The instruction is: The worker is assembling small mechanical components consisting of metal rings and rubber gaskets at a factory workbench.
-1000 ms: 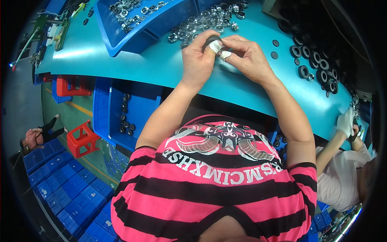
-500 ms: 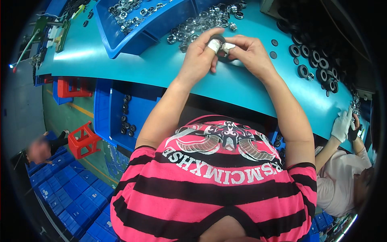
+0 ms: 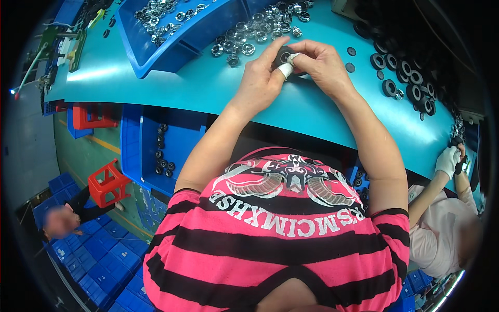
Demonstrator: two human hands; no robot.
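Note:
My left hand and my right hand meet above the blue-green table, both closed on one small black toy wheel. Its dark rubber ring faces up between my fingers, and its centre is partly covered. White tape wraps both thumbs, which press near the wheel's edge. Just beyond my left hand lie loose chrome wheel hubs in a heap. To the right of my right hand are scattered black rubber tyres, some standing on edge.
A blue bin with chrome hubs stands at the back left. Below the table edge, another blue bin holds finished-looking black wheels. Red stools stand on the floor at left. A co-worker's gloved hand is at far right; another person is at left.
The wheel has turned between my fingers, showing more of its face. My left thumb has shifted down and right. At left the other person has moved; the co-worker's gloved hand has shifted slightly.

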